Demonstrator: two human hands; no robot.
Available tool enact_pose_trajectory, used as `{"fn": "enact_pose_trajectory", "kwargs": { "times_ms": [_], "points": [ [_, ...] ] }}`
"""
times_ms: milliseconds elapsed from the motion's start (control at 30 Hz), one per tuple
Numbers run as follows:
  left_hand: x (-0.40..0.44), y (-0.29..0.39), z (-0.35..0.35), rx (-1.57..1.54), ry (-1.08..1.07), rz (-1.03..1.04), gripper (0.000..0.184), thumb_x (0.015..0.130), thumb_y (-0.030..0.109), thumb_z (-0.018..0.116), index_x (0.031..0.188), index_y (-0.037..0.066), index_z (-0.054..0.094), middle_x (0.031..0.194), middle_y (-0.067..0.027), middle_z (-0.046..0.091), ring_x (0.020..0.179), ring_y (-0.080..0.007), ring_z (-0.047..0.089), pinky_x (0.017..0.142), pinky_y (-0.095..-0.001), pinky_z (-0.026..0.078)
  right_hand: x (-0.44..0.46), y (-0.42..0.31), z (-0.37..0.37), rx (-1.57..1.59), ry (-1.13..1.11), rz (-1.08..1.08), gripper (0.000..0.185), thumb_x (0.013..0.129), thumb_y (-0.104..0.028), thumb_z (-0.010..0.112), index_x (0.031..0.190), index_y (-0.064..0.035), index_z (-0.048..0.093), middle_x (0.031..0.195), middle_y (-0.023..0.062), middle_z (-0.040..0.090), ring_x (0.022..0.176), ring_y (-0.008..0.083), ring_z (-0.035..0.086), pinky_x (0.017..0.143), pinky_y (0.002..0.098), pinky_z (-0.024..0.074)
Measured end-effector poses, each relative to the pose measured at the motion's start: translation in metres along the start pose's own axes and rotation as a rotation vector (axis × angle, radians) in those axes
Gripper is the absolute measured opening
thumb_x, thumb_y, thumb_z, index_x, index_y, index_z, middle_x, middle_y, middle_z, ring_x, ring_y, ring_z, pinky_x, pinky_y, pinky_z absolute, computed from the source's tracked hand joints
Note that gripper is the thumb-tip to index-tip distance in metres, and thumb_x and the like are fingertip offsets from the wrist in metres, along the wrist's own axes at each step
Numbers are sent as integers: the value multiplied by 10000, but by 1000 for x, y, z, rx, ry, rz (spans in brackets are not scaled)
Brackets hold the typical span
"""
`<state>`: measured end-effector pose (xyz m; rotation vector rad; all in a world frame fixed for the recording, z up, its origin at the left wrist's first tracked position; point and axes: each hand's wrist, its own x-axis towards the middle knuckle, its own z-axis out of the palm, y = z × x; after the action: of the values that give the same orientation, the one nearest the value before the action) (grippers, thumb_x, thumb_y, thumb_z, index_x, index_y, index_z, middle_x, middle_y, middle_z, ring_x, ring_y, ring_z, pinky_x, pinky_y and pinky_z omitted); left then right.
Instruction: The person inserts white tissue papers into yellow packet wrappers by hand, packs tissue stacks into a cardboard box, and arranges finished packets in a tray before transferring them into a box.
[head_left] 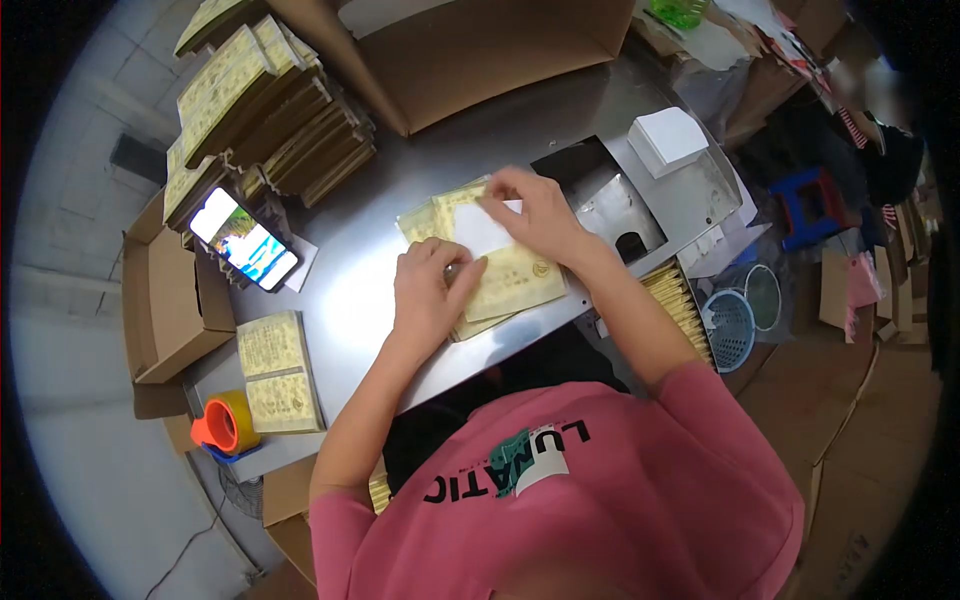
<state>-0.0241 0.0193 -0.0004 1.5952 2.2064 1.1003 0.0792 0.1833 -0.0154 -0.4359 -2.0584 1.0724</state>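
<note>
Right-hand fingers (514, 183) curl inward at white paper (478, 230); left-hand fingers (430, 257), half-bent, seemingly steady the yellow printed packet (522, 286). Neither grip is certain.

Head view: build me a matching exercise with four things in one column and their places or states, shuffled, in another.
1. yellow printed packet
2. phone
3. blue basket
4. thick white paper stack

A. off the table, to its right
B. screen lit
C. on the table's far right part
D. beneath the left hand and right hand

Pairs: 1-D, 2-B, 3-A, 4-C
</note>
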Motion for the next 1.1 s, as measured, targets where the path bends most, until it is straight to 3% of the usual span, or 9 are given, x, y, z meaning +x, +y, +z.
{"fn": "enact_pose_trajectory", "kwargs": {
  "times_ms": [67,133,167,233,300,433,600,800,1100],
  "points": [
    [-2,1,-1,-8,6,-6,184,807,236,704,812,61,650,793,-95,610,817,-295,555,745,-383,392,4,-8,-10,-39,-179,101,162,816,-146,660,731,-9,662,706,83,628,678,257,589,652,327,480],
    [-6,4,-1,-21,11,-15,197,805,246,707,825,57,650,804,-93,617,830,-293,555,753,-383,390,8,-15,-20,-333,-708,208,186,820,-222,708,801,-38,693,748,80,645,793,240,605,755,329,474],
    [-6,7,-2,22,5,23,214,796,247,720,850,50,657,835,-96,625,851,-281,553,769,-376,395,4,-13,-23,-334,-706,208,186,820,-222,708,801,-38,693,748,80,645,793,240,605,755,329,474],
    [-7,11,-1,62,-1,79,234,787,249,733,875,43,663,866,-100,632,872,-268,552,784,-368,400,-8,-8,-34,-167,-516,-35,137,802,-193,716,836,-62,697,801,76,661,861,236,600,821,350,449],
    [-11,11,0,188,5,124,229,788,254,732,885,58,667,863,-80,642,888,-251,546,803,-368,373,2,-4,-64,-353,31,-199,138,790,-184,728,860,-69,700,849,79,670,870,256,593,824,376,439],
    [-4,17,5,92,-29,109,182,790,244,727,874,91,673,853,-51,649,867,-230,547,792,-359,357,7,45,-139,-1122,553,-23,237,827,-254,694,939,-47,722,1009,122,680,881,334,599,856,421,456],
    [45,51,48,158,99,429,125,757,178,700,835,96,648,808,-47,640,835,-239,543,779,-374,357,1,59,-154,-971,412,185,276,883,-278,623,923,-23,723,1049,120,677,896,348,599,844,425,469],
    [80,65,107,311,-69,369,146,764,253,695,841,130,681,802,-20,664,861,-228,560,798,-374,358,3,58,-169,-741,375,261,312,900,-264,574,877,24,693,1104,131,668,856,352,631,802,400,488],
    [33,-17,16,561,90,252,477,858,335,626,1260,85,578,1303,-192,508,1225,-355,448,1046,-506,285,-1,57,-174,-643,293,214,262,867,-201,602,907,51,661,1058,138,678,800,339,639,778,385,490]
  ]
}}
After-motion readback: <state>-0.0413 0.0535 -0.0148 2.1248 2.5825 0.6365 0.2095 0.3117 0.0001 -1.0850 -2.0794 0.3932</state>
